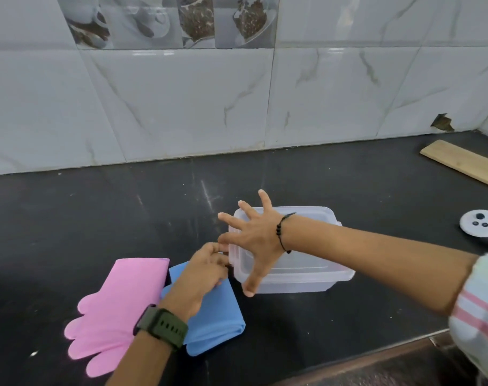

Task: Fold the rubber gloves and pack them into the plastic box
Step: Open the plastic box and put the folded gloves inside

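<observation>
We see the box (307, 277) at the frame's centre on the counter (98, 218), two gloves (120, 299) side by side to its lower left, a board (465, 164) at the right edge, tiled wall (181, 101) across the top.

No text, label, brand, number or sign can be read anywhere in the head view.
</observation>
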